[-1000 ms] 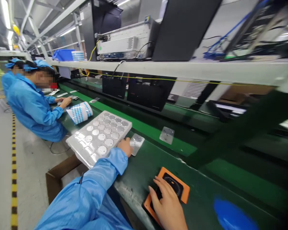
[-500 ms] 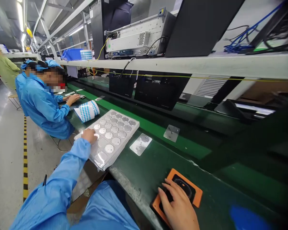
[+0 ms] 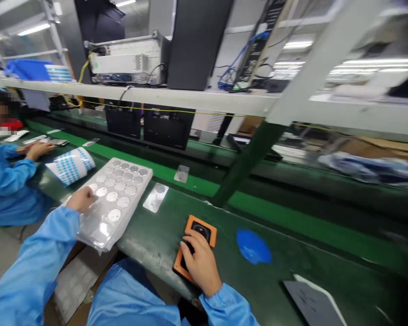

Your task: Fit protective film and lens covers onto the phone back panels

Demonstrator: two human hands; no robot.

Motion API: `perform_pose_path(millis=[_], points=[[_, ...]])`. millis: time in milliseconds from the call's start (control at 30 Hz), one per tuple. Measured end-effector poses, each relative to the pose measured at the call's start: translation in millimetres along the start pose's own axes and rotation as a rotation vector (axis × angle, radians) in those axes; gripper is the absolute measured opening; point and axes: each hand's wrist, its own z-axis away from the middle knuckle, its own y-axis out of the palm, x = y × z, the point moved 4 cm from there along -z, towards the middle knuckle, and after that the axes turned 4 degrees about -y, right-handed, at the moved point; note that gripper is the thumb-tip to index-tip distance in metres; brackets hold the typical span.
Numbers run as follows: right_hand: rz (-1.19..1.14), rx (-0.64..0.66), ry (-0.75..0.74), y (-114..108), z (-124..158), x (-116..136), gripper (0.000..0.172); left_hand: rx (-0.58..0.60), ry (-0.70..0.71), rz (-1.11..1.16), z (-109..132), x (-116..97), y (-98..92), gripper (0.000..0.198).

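Note:
My left hand (image 3: 81, 199) rests on the near corner of a clear plastic tray (image 3: 136, 181), which holds several round silver metal discs in moulded pockets. Its fingers look empty, though that corner is partly hidden. My right hand (image 3: 199, 258) presses on a black round part (image 3: 201, 230) seated in an orange square holder (image 3: 194, 226), covering much of it. A flat metal plate with a round disc (image 3: 155, 197) lies on the green bench just beside the tray.
A co-worker's hand (image 3: 36, 151) works beyond a curled sheet of blue-dotted labels (image 3: 70, 165). A blue blob (image 3: 253, 246) and a dark sheet (image 3: 309, 303) lie on the bench to the right. A cardboard box (image 3: 78, 280) sits below the bench edge. Equipment stands on the shelf above.
My view has swung to the right, so everything sits further left. My left hand has moved along the tray, away from the metal plate. My right hand stays on the black part.

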Motion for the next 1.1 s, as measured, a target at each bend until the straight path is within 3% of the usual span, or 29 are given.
perform_pose_path(millis=[33,100,200,267,333,400,500,600,767,967,1100], points=[[-0.007,-0.006,-0.015,-5,-1,7,0.02,-0.085,0.092,0.095,15,-20,2.5,0.015],[-0.03,0.019,-0.075,-13,-5,24,0.026,-0.082,0.278,0.185,60,-70,24.3,0.013],[-0.076,0.103,-0.175,-28,-9,41,0.042,-0.037,0.817,0.411,147,-163,69.0,0.005],[-0.08,0.143,-0.195,-38,-7,36,0.044,-0.026,0.938,0.537,183,-209,95.2,0.007],[-0.043,0.129,-0.175,-47,-4,15,0.042,0.007,0.923,0.698,191,-237,112.9,0.015],[0.042,0.05,-0.135,-54,-1,-16,0.038,0.0,0.868,0.824,181,-247,123.9,0.025],[0.159,-0.059,-0.095,-52,1,-59,0.033,-0.047,0.792,0.861,159,-244,142.6,0.025],[0.176,-0.048,-0.107,-40,1,-81,0.032,-0.025,0.766,0.806,152,-237,169.1,0.02],[0.207,0.079,-0.114,-31,5,-72,0.031,-0.001,0.762,0.757,157,-235,192.0,0.014],[0.379,0.168,0.025,-24,4,-41,0.026,-0.008,0.847,0.759,155,-246,184.4,0.015],[0.354,0.188,0.003,-28,-2,-43,0.033,-0.026,0.898,0.77,153,-258,181.1,0.017]])
